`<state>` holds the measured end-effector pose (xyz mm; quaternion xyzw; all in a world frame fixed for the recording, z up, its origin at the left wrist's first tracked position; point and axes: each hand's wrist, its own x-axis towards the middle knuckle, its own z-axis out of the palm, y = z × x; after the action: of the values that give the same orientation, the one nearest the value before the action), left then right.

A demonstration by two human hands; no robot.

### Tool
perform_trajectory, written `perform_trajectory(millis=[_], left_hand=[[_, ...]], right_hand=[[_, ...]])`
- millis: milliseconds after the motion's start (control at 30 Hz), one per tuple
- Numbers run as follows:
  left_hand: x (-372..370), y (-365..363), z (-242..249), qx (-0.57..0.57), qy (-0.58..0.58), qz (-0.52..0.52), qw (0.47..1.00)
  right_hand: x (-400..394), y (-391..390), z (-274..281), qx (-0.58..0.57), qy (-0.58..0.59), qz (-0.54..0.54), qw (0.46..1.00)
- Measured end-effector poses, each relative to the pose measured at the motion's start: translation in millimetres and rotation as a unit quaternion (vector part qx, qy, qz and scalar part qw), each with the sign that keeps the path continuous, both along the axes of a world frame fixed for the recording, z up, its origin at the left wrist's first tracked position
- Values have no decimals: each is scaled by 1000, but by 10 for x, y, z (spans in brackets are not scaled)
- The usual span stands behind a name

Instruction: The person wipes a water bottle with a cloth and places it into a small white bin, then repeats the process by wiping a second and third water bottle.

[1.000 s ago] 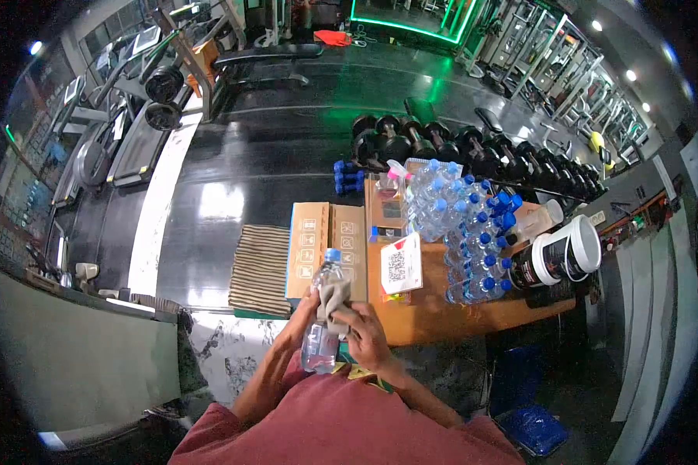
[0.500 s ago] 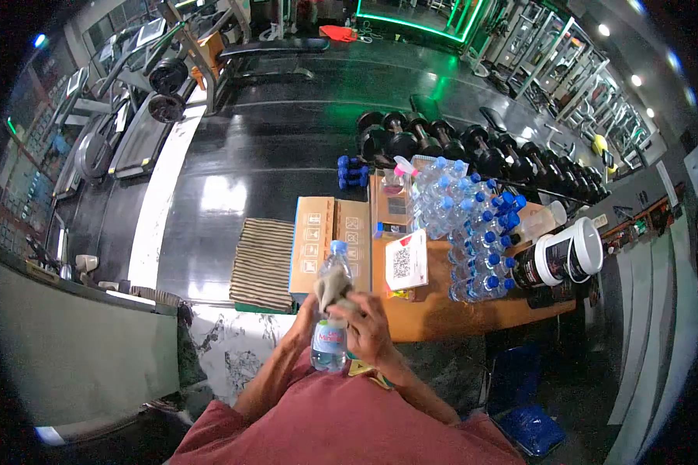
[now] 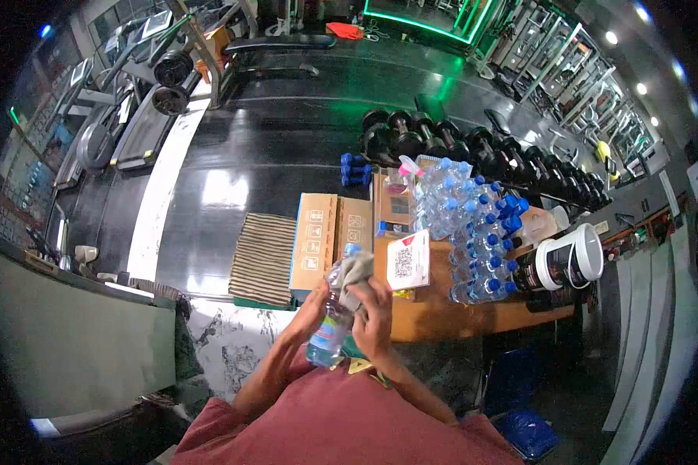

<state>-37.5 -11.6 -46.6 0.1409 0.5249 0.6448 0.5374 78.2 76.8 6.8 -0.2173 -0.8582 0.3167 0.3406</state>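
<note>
A clear water bottle (image 3: 327,339) with a blue cap and printed label is held tilted in front of my chest, its top leaning to the right. My left hand (image 3: 312,310) is wrapped round its left side. In my right hand (image 3: 374,316) is a crumpled grey-beige cloth (image 3: 355,277), pressed against the bottle's upper right side near the neck. The cloth hides part of the bottle's upper body. Just beyond the hands lies a brown cardboard box (image 3: 316,240).
Many capped water bottles (image 3: 481,256) stand on the wooden table (image 3: 442,319), beside a QR-code sign (image 3: 408,262) and a white-lidded black bucket (image 3: 547,265). A striped mat (image 3: 262,252) lies left of the box. Dumbbells (image 3: 442,136) line the rack behind.
The bottle has gone from nearly upright to tilted, its top leaning right. My right hand and the cloth have shifted right and slightly up along the bottle.
</note>
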Motion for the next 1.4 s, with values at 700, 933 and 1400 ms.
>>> perform_trajectory(millis=[700, 933, 1400], left_hand=[[-77, 56, -21, 15, -19, 54, 998], [40, 202, 340, 131, 104, 148, 975], [294, 181, 491, 139, 264, 121, 947]], right_hand=[[193, 130, -66, -160, 70, 131, 976], [-46, 123, -282, -623, 243, -65, 741], [-78, 234, -765, -709, 264, 126, 642]])
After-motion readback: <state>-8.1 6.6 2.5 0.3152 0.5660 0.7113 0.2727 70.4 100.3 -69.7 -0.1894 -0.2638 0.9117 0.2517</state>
